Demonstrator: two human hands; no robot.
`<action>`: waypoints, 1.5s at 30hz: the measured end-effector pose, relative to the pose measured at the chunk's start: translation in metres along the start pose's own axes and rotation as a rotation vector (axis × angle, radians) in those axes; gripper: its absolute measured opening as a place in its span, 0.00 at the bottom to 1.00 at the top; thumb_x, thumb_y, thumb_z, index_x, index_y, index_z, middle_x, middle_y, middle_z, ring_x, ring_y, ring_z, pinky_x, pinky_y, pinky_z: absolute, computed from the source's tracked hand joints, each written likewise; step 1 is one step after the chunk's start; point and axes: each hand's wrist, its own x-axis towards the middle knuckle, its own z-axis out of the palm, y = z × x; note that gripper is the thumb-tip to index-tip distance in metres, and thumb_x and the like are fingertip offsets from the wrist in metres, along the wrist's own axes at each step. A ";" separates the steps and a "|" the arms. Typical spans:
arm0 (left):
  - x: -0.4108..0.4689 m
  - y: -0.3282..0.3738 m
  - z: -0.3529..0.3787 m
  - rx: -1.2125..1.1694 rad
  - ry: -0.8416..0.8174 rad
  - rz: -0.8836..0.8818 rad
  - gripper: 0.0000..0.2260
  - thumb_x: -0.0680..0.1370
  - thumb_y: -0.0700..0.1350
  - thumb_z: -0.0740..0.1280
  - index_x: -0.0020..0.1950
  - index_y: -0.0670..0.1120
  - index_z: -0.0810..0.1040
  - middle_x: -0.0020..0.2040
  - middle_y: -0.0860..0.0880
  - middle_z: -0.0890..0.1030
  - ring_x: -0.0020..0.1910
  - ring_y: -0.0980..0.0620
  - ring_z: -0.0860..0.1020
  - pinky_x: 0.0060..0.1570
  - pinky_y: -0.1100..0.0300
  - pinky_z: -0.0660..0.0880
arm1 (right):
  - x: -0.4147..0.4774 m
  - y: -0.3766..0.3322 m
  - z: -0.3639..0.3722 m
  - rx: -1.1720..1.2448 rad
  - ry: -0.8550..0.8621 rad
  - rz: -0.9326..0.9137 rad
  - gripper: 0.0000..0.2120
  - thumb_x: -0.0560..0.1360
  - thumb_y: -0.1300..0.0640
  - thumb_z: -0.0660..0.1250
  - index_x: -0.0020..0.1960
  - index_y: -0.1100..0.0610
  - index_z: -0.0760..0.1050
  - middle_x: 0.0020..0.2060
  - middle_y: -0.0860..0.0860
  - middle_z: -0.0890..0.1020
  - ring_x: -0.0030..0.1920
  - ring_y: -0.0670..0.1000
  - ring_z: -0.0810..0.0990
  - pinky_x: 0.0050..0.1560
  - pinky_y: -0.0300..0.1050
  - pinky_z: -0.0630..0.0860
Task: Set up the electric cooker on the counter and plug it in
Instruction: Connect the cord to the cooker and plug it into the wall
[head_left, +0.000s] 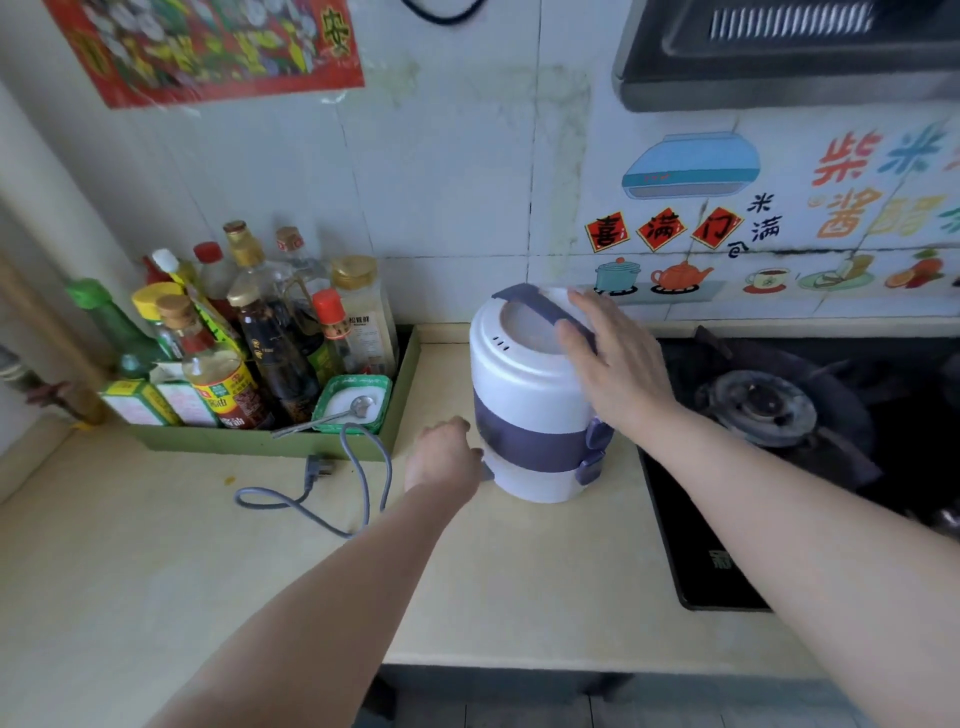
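The electric cooker (524, 395), a white cylinder with a purple band and purple handle, stands upright on the pale counter (260, 571) beside the stove. My right hand (613, 364) lies flat against its upper right side and handle. My left hand (441, 457) is closed at the cooker's lower left base, on the grey connector of the power cord (358, 467). The cord loops over the counter to its loose wall plug (317, 467), which lies in front of the green tray.
A green tray (260, 441) with several sauce bottles and a small dish with a spoon (353, 405) stands at the left against the wall. A black gas stove (779, 415) lies right of the cooker. The counter's front edge runs below my arms.
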 end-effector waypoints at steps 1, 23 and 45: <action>-0.002 0.007 -0.006 0.000 0.030 0.005 0.16 0.80 0.43 0.61 0.68 0.46 0.71 0.60 0.45 0.78 0.63 0.45 0.72 0.52 0.54 0.74 | -0.002 0.006 -0.005 0.150 0.039 0.113 0.24 0.81 0.43 0.50 0.74 0.50 0.63 0.74 0.48 0.66 0.75 0.51 0.62 0.70 0.50 0.60; -0.029 0.078 -0.023 -1.235 -0.128 -0.569 0.27 0.79 0.66 0.46 0.70 0.54 0.69 0.68 0.52 0.73 0.67 0.48 0.70 0.68 0.42 0.68 | 0.043 0.060 0.008 1.043 -0.239 0.772 0.16 0.77 0.39 0.55 0.47 0.46 0.77 0.39 0.48 0.81 0.37 0.49 0.77 0.32 0.43 0.68; 0.000 0.057 -0.068 -1.217 -0.231 -0.377 0.14 0.74 0.58 0.60 0.48 0.53 0.81 0.51 0.48 0.85 0.47 0.45 0.78 0.50 0.54 0.75 | -0.069 0.028 0.017 0.860 0.027 0.753 0.28 0.79 0.37 0.50 0.69 0.55 0.67 0.63 0.52 0.75 0.62 0.53 0.73 0.63 0.55 0.71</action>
